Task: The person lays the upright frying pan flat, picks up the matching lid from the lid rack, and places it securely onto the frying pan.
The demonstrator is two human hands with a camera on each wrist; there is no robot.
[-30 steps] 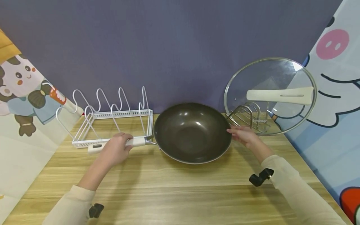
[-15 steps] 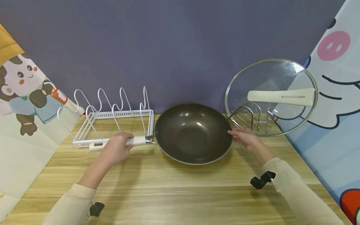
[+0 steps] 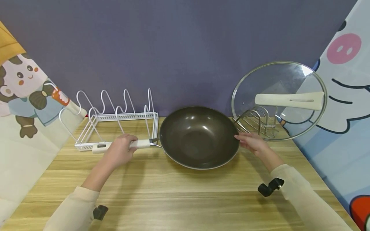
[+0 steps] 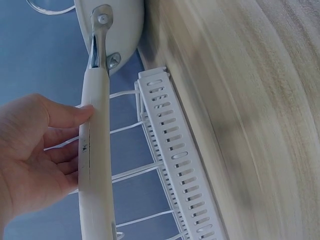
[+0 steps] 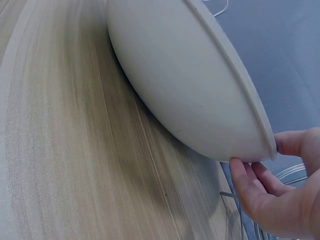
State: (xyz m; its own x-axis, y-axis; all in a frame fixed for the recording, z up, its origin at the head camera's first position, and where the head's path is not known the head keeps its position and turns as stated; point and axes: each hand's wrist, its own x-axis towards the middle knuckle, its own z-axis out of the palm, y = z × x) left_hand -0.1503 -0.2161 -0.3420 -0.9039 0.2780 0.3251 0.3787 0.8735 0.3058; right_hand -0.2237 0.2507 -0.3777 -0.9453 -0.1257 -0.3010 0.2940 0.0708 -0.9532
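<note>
A wok [image 3: 199, 138] with a dark brown inside and a cream outside sits in the middle of the wooden table, its long white handle [image 4: 96, 150] pointing left. My left hand [image 3: 119, 152] grips that handle about midway, thumb on one side and fingers curled behind it. At the opposite side, my right hand [image 3: 251, 142] pinches the wok's rim; in the right wrist view the thumb lies on the inner side and the fingers touch the cream underside [image 5: 185, 90].
A white wire rack [image 3: 115, 146] with upright loops stands behind the handle. At the back right, a glass lid [image 3: 277, 77] with a cream handle [image 3: 289, 100] stands upright in a small metal wire rack [image 3: 257, 118]. A purple-grey wall [image 3: 185, 51] closes off the back.
</note>
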